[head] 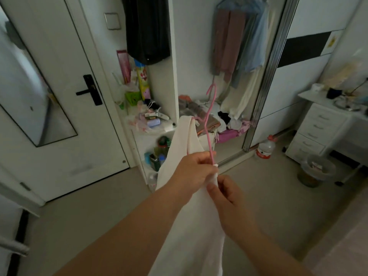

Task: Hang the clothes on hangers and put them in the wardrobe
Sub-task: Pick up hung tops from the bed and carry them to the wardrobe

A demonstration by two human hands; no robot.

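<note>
L hand (pixel 196 166) gripped the pink hanger (pixel 209 124) w/ the white garment (pixel 191 206) bunched at its near end, hook pointing at the open wardrobe (pixel 235 56), while R hand (pixel 225 193) pinched the fabric, presumably to seat the shoulder.

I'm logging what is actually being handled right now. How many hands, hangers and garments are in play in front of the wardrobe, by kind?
Hands: 2, the left hand and right hand
Pink hanger: 1
White garment held by both hands: 1
Total: 4
</note>
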